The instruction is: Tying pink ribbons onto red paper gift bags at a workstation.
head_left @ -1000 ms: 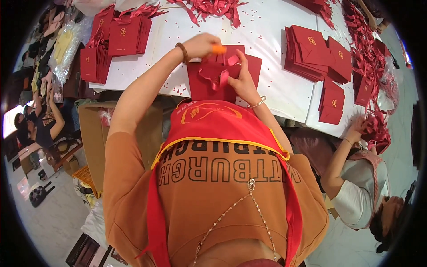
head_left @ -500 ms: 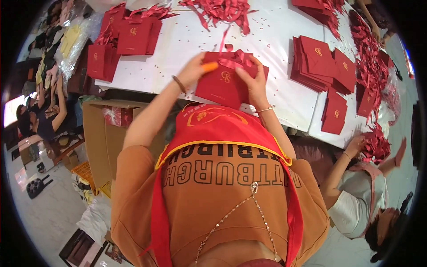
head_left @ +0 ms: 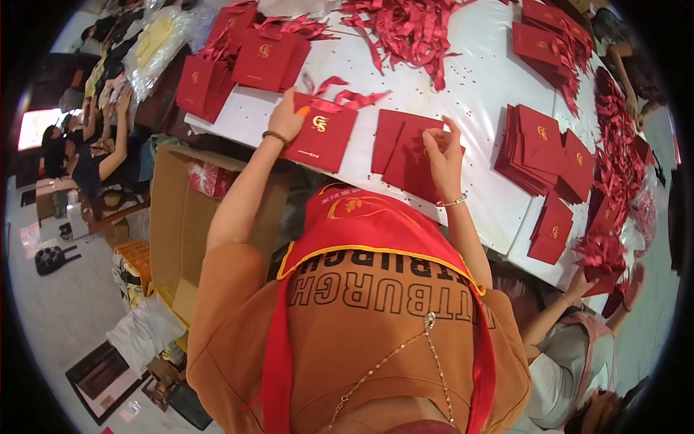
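My left hand (head_left: 289, 119) grips a red paper gift bag (head_left: 325, 141) with a gold emblem at its upper left edge. The thumb, with an orange cover on its tip, lies on the front, and the other fingers are partly hidden. Loose red ribbon (head_left: 350, 96) trails from the bag's top. Further right, more flat red bags (head_left: 405, 163) lie at the table's near edge. Over their right side hovers my right hand (head_left: 444, 155), thumb and forefinger bent but apart, with nothing visible between them. I cannot tell whether it touches the bags.
A white table (head_left: 470, 94) carries a ribbon heap (head_left: 408, 32), upright bags at the left (head_left: 267, 58) and stacked bags at the right (head_left: 531, 148). An open cardboard box (head_left: 181, 210) stands below the left edge. A co-worker's hand (head_left: 578, 286) handles ribbons at the right.
My left hand has carried the ribboned bag leftward. My right hand has let go of it and moved right, over the flat bags that now show. The whole view has shifted slightly.
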`<state>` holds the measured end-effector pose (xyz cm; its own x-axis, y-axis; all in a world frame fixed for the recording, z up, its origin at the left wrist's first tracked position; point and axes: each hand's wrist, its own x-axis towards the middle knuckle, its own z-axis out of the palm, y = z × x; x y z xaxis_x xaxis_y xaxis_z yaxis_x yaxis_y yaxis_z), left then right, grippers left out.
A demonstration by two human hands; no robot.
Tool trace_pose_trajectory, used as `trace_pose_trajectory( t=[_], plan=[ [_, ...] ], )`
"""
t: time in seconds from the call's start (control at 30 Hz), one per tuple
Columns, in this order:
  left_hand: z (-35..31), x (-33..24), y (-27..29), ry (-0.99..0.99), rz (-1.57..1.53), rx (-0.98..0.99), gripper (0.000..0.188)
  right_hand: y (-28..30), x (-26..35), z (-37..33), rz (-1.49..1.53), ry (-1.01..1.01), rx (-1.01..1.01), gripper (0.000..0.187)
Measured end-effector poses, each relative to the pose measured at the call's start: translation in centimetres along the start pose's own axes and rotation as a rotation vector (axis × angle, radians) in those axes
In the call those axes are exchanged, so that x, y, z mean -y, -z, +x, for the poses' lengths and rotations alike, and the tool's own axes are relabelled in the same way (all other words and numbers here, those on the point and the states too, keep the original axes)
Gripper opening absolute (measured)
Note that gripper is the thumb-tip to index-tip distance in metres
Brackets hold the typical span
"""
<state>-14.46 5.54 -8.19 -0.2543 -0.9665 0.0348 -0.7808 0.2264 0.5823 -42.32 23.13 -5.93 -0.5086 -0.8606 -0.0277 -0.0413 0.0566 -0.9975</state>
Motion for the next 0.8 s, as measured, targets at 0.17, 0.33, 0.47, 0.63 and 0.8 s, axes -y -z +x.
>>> trace_pose_trajectory(
  t=[0.17, 0.33, 0.47, 0.63, 0.8],
  plan=[
    [0.5, -4.0, -0.4, -0.403, 0.309, -0.245, 0.037, 1.6, -0.4, 0.3, -0.042, -0.089, 0.079, 0.025],
    [5.1, -8.8, -5.8, -0.607, 0.083, 0.006, 0.03, 1.2, -1.0, -0.2, -0.174, 0.03, 0.091, 0.02],
    [8.1, -10.7, -9.2, -0.632, 0.588, 0.074, 0.026, 1.6, -0.4, -1.4, -0.223, 0.023, 0.133, 0.019],
    [9.1, -9.1, -9.7, -0.613, 0.608, 0.193, 0.017, 3.3, -1.0, -1.3, -0.193, -0.033, 0.048, 0.02],
    [4.9, -10.2, -5.5, -0.809, 0.227, 0.169, 0.016, 4.1, -0.9, 0.9, -0.593, 0.133, 0.031, 0.025]
  ],
)
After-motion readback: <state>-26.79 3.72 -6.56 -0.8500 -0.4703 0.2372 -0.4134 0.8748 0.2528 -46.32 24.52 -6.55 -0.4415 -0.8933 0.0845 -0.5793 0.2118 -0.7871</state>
